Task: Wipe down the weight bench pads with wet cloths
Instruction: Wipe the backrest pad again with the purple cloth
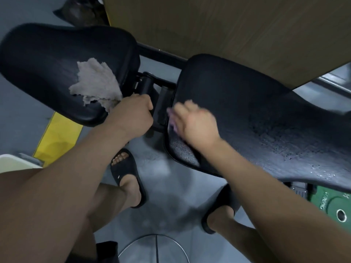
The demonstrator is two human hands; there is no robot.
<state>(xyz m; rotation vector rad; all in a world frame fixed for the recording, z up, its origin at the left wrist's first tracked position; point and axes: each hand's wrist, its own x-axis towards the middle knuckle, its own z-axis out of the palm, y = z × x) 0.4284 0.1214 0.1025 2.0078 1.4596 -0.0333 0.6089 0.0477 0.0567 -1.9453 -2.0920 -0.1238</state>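
Status: wiping is under way, not complete. The long pad (pixel 247 111) shows a wet, speckled sheen along its far and right-hand stretch, so that part appears already covered. Its near end is being worked. The short pad (pixel 47 59) shows only a faint damp patch around the grey cloth (pixel 95 82), so most of it likely remains to be wiped.

Left hand (pixel 133 112): closed in a fist on one corner of the grey cloth, at the short pad's edge. The rest of the cloth lies spread on the pad.

Right hand (pixel 195 124): blurred, on top of a purple cloth (pixel 171 120) at the long pad's near end. Its grip cannot be told.

Count: two pads, two cloths, one green weight plate (pixel 334 205).
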